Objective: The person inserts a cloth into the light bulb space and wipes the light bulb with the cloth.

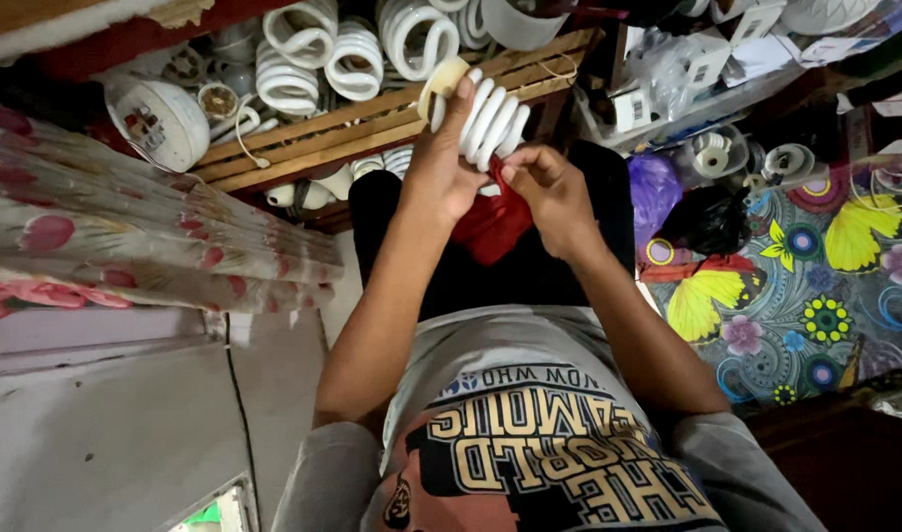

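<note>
**Spiral lamp tube held up in two bare hands**

A flowered curtain (126, 236) fills the left side, and a cloth printed with butterflies and blooms (805, 296) covers the surface on the right. Between them, at the top, stands a wooden slatted crate (372, 128) packed with white spiral lamp tubes (323, 54); a round white lamp housing (161, 123) lies just beside its left end. A black plastic bag (712, 222) and a purple one (653, 192) rest on the printed cloth, near small white parts.

In front of the crate, the left hand (441, 167) holds a white spiral lamp tube (485, 118) upright and slightly tilted. Its fingers wrap the tube's left side near the pale round base (441, 79), the thumb pressed along the coils. The right hand (549, 192) sits just below and to the right, fingertips drawn together in a pinch at the tube's lower end, touching the coils. A red cloth (490, 222) bunches beneath both hands, partly hidden by them.
</note>
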